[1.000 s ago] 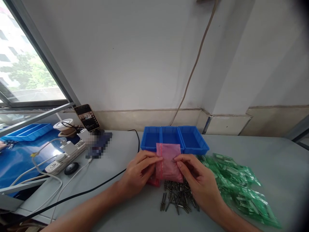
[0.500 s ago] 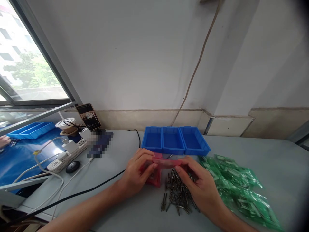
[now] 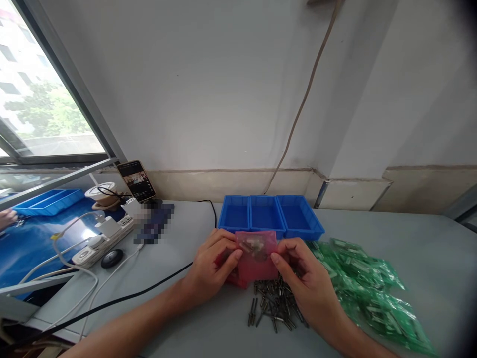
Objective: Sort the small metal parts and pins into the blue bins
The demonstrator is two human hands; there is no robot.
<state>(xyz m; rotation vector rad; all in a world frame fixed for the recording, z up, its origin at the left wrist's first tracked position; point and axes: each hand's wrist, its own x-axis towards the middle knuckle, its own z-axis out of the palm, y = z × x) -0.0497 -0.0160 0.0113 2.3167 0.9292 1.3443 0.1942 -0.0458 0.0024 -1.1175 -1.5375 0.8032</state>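
Observation:
A small pink plastic bag [image 3: 258,266] is stretched between my two hands, its flat face turned toward me. Several metal pieces show through its upper part. My left hand [image 3: 216,258] pinches the left edge between thumb and fingers, and my right hand [image 3: 303,278] pinches the right edge. More pink plastic lies on the table beneath my left hand, partly hidden. Below the held bag spreads a heap of metal rivets [image 3: 276,308], its right side partly covered by my right hand.
Behind my hands stands a blue three-compartment tray [image 3: 268,214]. Green plastic bags of parts [image 3: 372,283] lie at the right. To the left are a black mouse [image 3: 112,257], a power strip [image 3: 89,250], a propped phone [image 3: 136,180] and a black cable [image 3: 149,288] crossing the table.
The pink bag has tipped from nearly edge-on to facing me, so its contents now show. My hands have barely shifted and keep their pinch on its sides.

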